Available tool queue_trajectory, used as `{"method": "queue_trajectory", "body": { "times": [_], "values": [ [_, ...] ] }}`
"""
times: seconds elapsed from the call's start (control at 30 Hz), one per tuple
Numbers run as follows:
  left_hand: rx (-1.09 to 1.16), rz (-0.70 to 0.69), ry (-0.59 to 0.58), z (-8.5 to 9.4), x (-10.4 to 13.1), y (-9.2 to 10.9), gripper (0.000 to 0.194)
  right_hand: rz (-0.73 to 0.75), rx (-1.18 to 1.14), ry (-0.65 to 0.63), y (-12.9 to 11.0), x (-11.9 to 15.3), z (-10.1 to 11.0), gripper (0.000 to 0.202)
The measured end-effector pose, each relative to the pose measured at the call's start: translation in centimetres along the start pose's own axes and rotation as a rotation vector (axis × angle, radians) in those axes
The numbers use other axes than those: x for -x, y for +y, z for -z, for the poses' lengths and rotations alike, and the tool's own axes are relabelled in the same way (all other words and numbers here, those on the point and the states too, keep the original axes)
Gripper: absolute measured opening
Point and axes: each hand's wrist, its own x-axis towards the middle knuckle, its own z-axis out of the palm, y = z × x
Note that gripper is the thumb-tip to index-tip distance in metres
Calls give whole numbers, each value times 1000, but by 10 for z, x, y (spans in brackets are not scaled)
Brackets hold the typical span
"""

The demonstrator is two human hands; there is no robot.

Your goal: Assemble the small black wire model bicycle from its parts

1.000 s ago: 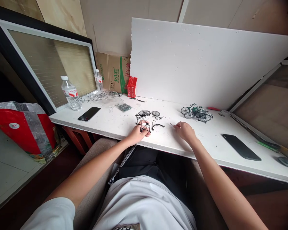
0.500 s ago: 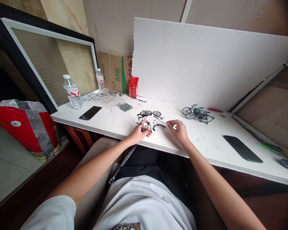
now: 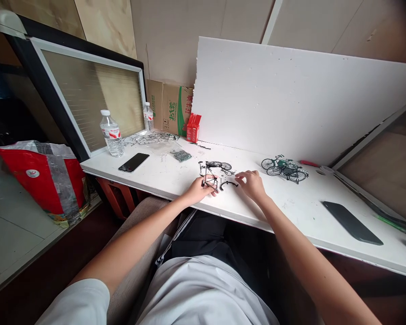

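Observation:
My left hand (image 3: 200,190) is closed on a black model bicycle frame (image 3: 209,177), held just over the front part of the table. A dark wheel (image 3: 226,166) lies behind it, with small parts around. Between my hands rests a curved black piece (image 3: 228,183). My right hand (image 3: 249,181) is near the small parts, thumb and forefinger bent toward each other; whether something tiny is between them is too small to tell. Model bicycles (image 3: 284,168) stand to the right.
A phone (image 3: 134,162) and water bottles (image 3: 112,135) are at the left, near a bag of small parts (image 3: 181,155). A red box (image 3: 193,128) stands before a white board (image 3: 291,99). A dark, flat object (image 3: 352,222) lies at the right.
The view has shifted, so the table sits slightly lower and further right. The thin stick at my right fingertips no longer shows. My left hand still holds the frame.

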Motion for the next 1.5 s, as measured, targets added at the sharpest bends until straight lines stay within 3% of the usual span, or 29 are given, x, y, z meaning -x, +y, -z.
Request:
{"method": "queue_trajectory", "body": {
  "times": [0.2, 0.37, 0.5, 0.7, 0.9, 1.07, 1.27, 1.5],
  "values": [
    [-45, 11, -1, 11, -1, 8, 57, 91, 92, -141, -7, -43, -12, 23],
    [-46, 48, 26, 21, -6, 7, 63, 179, 164, -179, -3, -58, -22, 29],
    [-52, 54, 56, 26, -7, 7, 60, 252, 173, -218, -2, -67, -22, 23],
    [-60, 71, 93, 33, -11, 11, 55, 330, 137, -149, 1, -79, -13, 28],
    [-47, 37, 179, 42, -23, 15, 53, 362, -23, 34, 2, -80, -7, 26],
    [-41, 69, 199, 42, -40, 8, 51, 348, -218, 156, -12, -77, -12, 25],
    [30, 48, 231, 41, -58, -12, 46, 383, -509, 73, -43, -69, -29, 24],
    [-15, -53, 247, 45, -63, -21, 32, 380, -553, 25, -64, -68, -32, 20]
  ]
}}
